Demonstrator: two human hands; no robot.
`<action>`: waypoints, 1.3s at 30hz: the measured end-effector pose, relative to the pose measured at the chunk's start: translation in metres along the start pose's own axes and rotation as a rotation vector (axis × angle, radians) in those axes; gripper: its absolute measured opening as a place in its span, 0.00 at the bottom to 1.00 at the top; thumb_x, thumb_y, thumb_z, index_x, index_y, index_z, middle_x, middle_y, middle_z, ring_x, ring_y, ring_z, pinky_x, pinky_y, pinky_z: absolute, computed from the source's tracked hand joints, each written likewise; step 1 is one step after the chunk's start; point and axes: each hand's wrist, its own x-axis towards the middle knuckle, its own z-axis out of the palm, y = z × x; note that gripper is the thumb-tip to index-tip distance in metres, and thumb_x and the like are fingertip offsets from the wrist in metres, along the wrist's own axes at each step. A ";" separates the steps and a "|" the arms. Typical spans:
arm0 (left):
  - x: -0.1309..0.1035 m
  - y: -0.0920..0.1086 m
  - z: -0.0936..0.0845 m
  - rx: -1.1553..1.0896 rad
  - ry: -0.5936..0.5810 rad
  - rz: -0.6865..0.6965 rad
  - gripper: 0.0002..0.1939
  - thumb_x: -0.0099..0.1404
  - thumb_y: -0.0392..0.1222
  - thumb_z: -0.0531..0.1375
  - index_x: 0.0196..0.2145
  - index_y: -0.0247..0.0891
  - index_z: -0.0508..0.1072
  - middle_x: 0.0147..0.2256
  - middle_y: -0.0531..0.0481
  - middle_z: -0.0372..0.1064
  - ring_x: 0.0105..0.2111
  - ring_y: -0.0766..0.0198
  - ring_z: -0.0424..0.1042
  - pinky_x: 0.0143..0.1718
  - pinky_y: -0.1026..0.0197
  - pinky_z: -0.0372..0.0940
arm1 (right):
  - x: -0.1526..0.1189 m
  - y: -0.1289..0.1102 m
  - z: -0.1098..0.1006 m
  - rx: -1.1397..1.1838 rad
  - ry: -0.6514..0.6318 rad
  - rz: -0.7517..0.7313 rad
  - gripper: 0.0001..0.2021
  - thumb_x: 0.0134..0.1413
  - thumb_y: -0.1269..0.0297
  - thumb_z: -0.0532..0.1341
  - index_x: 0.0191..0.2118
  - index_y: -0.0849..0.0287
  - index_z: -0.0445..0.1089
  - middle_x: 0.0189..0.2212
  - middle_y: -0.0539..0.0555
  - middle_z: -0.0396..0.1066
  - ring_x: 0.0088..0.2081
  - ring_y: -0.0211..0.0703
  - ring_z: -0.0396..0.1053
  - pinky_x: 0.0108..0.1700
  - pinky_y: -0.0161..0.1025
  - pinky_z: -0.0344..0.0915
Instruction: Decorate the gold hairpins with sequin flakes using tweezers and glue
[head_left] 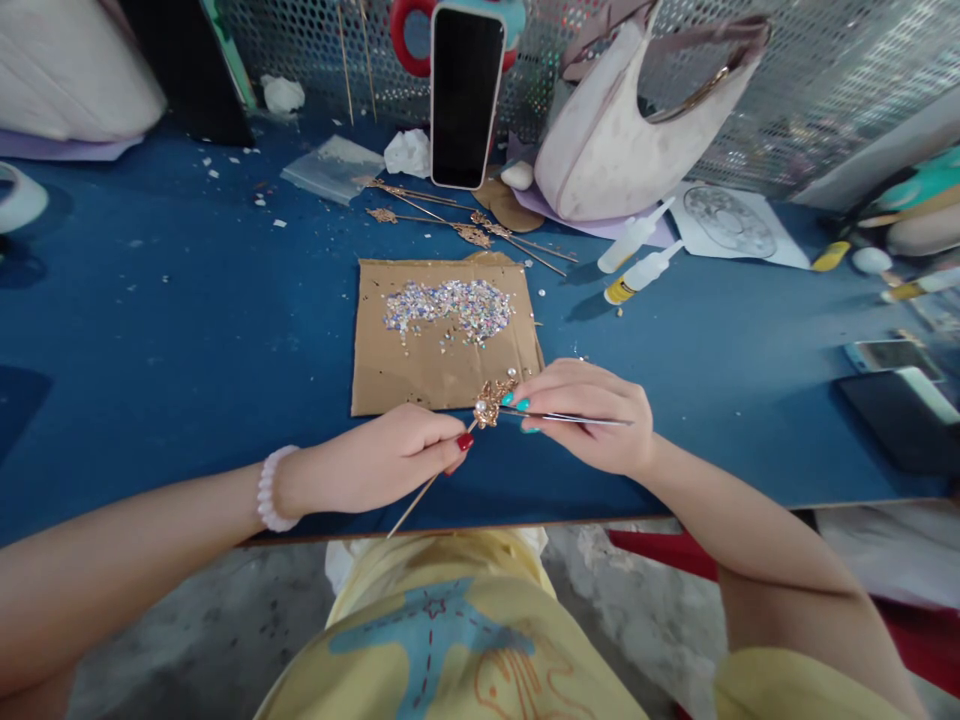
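My left hand is closed around the thin stem of a gold hairpin, whose ornate head carries white pearls. The stem slants down past the table edge. My right hand pinches a pair of slim metal tweezers, with the tips at the hairpin's head. Whether the tips grip anything is too small to tell. Just beyond both hands lies a cardboard sheet. Many small glittering rhinestones are spread over its upper part.
Behind the cardboard lie several gold hairpins. A phone stands upright at the back, beside a white handbag. Two glue bottles rest at the right of the cardboard. A dark device lies near the right edge.
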 end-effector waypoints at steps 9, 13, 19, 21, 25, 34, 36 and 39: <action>0.000 0.001 0.000 -0.002 -0.002 0.005 0.18 0.72 0.43 0.46 0.24 0.36 0.61 0.21 0.59 0.57 0.24 0.73 0.55 0.28 0.67 0.51 | 0.000 0.001 0.001 0.013 0.004 -0.008 0.06 0.52 0.71 0.66 0.37 0.59 0.72 0.31 0.57 0.78 0.35 0.41 0.77 0.37 0.39 0.73; -0.001 0.000 0.000 -0.001 -0.007 0.013 0.19 0.72 0.44 0.46 0.24 0.36 0.61 0.21 0.59 0.57 0.23 0.73 0.55 0.27 0.67 0.51 | 0.001 0.001 0.001 0.012 0.004 -0.012 0.06 0.51 0.72 0.66 0.37 0.60 0.72 0.31 0.58 0.78 0.35 0.42 0.77 0.37 0.39 0.74; -0.001 0.000 0.000 -0.005 -0.004 0.009 0.19 0.72 0.44 0.46 0.24 0.36 0.61 0.21 0.59 0.57 0.23 0.73 0.55 0.27 0.67 0.51 | 0.000 0.001 0.000 0.008 0.003 -0.008 0.06 0.52 0.71 0.66 0.37 0.59 0.72 0.31 0.56 0.78 0.35 0.42 0.77 0.37 0.40 0.74; -0.001 0.000 -0.001 -0.001 -0.003 0.012 0.19 0.72 0.44 0.46 0.24 0.36 0.61 0.21 0.59 0.57 0.23 0.73 0.56 0.27 0.67 0.51 | 0.000 0.001 0.000 0.004 0.002 -0.007 0.06 0.52 0.71 0.66 0.37 0.59 0.72 0.31 0.56 0.78 0.35 0.42 0.77 0.37 0.40 0.74; -0.001 0.000 -0.001 0.004 -0.007 0.004 0.18 0.72 0.44 0.46 0.25 0.36 0.61 0.21 0.59 0.57 0.23 0.73 0.56 0.27 0.67 0.51 | 0.000 0.001 0.000 0.002 -0.002 -0.008 0.06 0.52 0.72 0.66 0.37 0.60 0.72 0.32 0.57 0.78 0.35 0.42 0.78 0.37 0.40 0.74; -0.002 -0.001 0.000 0.003 -0.005 0.007 0.19 0.72 0.44 0.46 0.24 0.36 0.61 0.21 0.59 0.57 0.23 0.73 0.56 0.27 0.67 0.51 | 0.001 0.000 0.000 0.017 0.002 -0.013 0.06 0.51 0.73 0.66 0.36 0.61 0.72 0.31 0.59 0.78 0.35 0.43 0.77 0.37 0.41 0.74; -0.001 0.000 0.000 0.003 -0.003 0.007 0.19 0.72 0.44 0.46 0.24 0.36 0.61 0.21 0.59 0.58 0.23 0.73 0.56 0.27 0.67 0.52 | 0.001 0.000 -0.001 0.033 0.014 -0.003 0.07 0.51 0.73 0.66 0.37 0.61 0.72 0.32 0.58 0.78 0.36 0.42 0.77 0.39 0.40 0.74; 0.000 0.001 -0.001 0.009 -0.001 0.005 0.18 0.72 0.44 0.46 0.25 0.36 0.62 0.21 0.59 0.59 0.23 0.73 0.57 0.28 0.67 0.52 | -0.001 0.000 -0.003 0.060 0.072 0.048 0.09 0.50 0.74 0.66 0.38 0.58 0.72 0.33 0.54 0.78 0.37 0.41 0.77 0.41 0.39 0.75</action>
